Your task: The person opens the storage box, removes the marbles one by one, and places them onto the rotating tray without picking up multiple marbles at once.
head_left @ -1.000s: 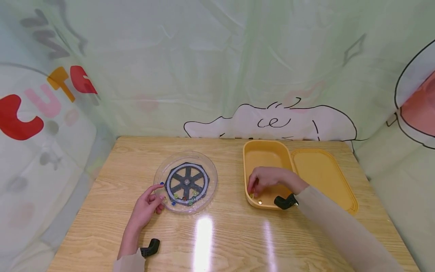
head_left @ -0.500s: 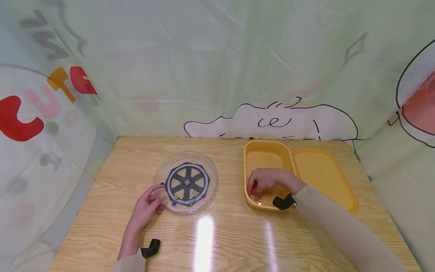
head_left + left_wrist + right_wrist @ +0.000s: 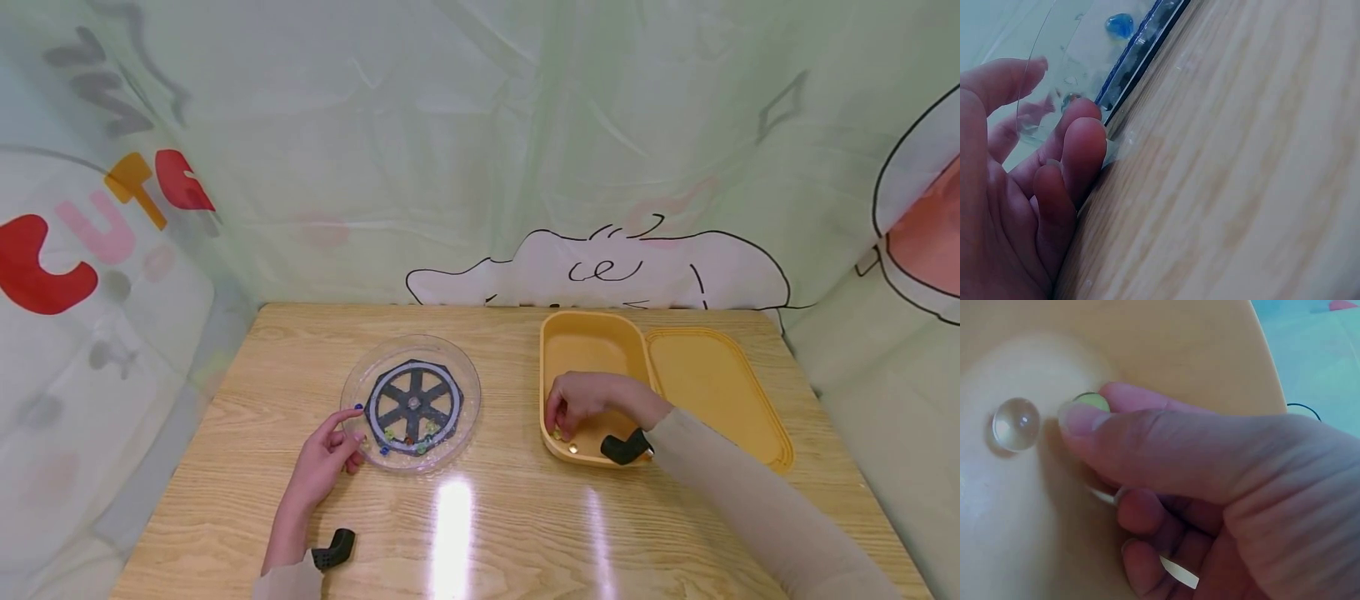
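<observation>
My right hand is down inside the yellow box, near its front left corner. In the right wrist view its thumb and index finger pinch a yellow-green glass marble, mostly covered by the thumb. A clear glass marble lies on the box floor just beyond the fingertips. My left hand grips the left rim of a round clear plastic dish, its thumb and fingers on either side of the wall. Several coloured glass marbles, among them a blue marble, lie at the dish's near side.
Inside or beneath the dish shows a dark spoked wheel shape. A flat yellow lid lies against the right side of the box. Everything stands on a wooden table, with a printed curtain behind and at both sides.
Almost nothing differs. My right hand stays in the same corner of the box with its fingers together, and my left hand keeps its hold on the dish rim.
</observation>
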`<state>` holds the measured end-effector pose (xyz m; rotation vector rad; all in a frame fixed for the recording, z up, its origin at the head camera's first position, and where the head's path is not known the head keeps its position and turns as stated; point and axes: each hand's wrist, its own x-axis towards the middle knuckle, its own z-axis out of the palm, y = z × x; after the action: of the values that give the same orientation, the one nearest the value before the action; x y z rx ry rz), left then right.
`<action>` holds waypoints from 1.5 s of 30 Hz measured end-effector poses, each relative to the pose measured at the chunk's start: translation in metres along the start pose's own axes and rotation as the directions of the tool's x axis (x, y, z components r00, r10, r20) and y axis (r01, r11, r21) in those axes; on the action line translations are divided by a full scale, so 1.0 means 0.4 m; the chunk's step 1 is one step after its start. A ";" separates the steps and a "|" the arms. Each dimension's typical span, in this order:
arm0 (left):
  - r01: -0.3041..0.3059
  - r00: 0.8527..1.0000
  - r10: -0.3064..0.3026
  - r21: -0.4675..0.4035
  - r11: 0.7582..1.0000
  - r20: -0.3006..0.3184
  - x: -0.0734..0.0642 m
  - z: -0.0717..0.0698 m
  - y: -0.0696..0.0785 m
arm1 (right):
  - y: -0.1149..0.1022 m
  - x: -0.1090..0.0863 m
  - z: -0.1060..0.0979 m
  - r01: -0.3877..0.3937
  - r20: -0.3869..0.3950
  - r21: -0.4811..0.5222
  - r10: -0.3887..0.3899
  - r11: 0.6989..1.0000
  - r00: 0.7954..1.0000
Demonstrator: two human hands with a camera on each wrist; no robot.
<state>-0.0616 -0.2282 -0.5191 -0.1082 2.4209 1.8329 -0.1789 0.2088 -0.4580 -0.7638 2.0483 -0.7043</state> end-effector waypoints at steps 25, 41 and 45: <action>0.007 1.000 -0.007 -0.004 1.000 -0.001 -0.005 -0.002 0.007 | -0.009 -0.005 -0.001 0.003 0.010 -0.008 -0.003 1.000 1.000; 0.010 1.000 -0.010 0.011 1.000 0.006 -0.003 -0.001 0.013 | -0.013 -0.005 0.003 -0.013 -0.015 -0.044 0.013 0.999 1.000; 0.007 1.000 -0.007 0.016 1.000 0.005 -0.004 0.000 0.013 | -0.014 -0.009 0.002 -0.009 -0.018 -0.034 0.008 0.999 1.000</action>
<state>-0.0607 -0.2267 -0.5141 -0.1102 2.4289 1.8080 -0.1751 0.2076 -0.4526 -0.7702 2.0832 -0.6756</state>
